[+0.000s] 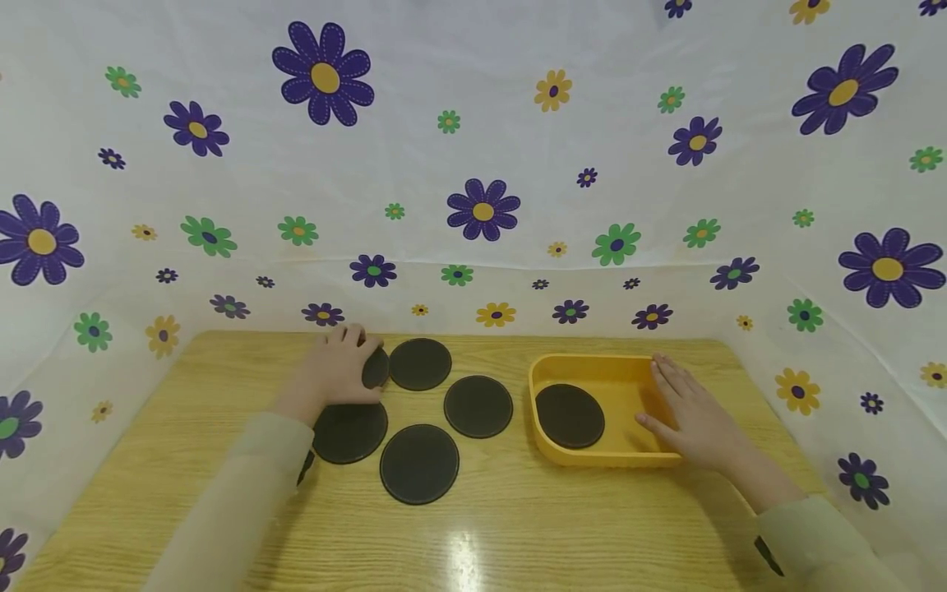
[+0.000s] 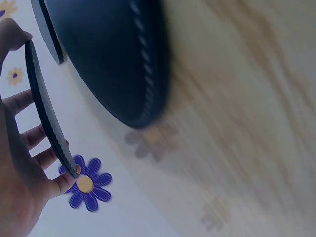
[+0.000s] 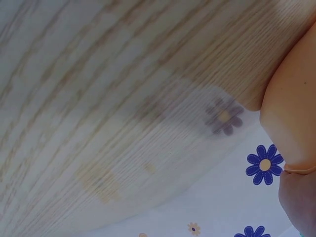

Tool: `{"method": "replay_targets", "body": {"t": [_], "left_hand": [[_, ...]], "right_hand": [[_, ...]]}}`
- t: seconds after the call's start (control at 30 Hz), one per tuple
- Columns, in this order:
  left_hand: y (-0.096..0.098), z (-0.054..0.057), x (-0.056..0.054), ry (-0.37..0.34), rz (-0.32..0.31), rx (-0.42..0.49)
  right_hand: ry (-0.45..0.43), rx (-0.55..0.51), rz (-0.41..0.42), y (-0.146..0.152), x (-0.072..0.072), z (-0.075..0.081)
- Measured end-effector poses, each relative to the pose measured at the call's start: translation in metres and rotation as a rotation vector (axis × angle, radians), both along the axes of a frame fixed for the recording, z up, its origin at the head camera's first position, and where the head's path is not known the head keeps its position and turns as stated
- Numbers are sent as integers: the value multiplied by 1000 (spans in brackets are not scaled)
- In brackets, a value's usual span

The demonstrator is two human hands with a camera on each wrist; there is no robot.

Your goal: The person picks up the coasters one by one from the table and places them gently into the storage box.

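Note:
My left hand [image 1: 333,366] grips a black round coaster [image 2: 47,116] by its edge, thumb on one side and fingertips on the other. In the left wrist view this coaster is tilted and its stitched rim shows. Several like coasters lie flat on the table, among them a back coaster [image 1: 420,363] and a front coaster [image 1: 419,464]. Another coaster [image 1: 350,440] is partly covered by the left hand. At the right, a yellow tray [image 1: 621,459] has one coaster [image 1: 570,416] at its left end. My right hand [image 1: 691,415] rests with straight fingers on the tray's right rim.
The wooden table [image 1: 473,518] ends at the back against a white cloth [image 1: 414,164] printed with flowers, which also rises at both sides. Between the front and back coasters, one more coaster [image 1: 478,406] lies closest to the tray.

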State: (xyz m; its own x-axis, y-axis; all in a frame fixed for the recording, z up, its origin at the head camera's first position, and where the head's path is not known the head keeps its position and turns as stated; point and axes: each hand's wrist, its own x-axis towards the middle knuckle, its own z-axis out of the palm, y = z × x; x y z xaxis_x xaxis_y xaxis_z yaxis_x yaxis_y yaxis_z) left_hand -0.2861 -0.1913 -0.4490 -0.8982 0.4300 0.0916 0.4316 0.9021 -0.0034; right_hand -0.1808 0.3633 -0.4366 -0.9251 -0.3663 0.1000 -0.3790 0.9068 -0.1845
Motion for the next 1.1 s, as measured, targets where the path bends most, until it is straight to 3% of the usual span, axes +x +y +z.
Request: {"method": "replay_targets", "body": {"t": [0.4,0.63,1.1], "left_hand": [[45,6,-3,11,-103,2],[78,15,4,64,-202,-31],[158,40,20,85,-402,-61]], "right_hand": [[1,-6,5,-1,0,0],[7,-2,7,0,0,0],[2,12,-2,2,-1,-3]]}}
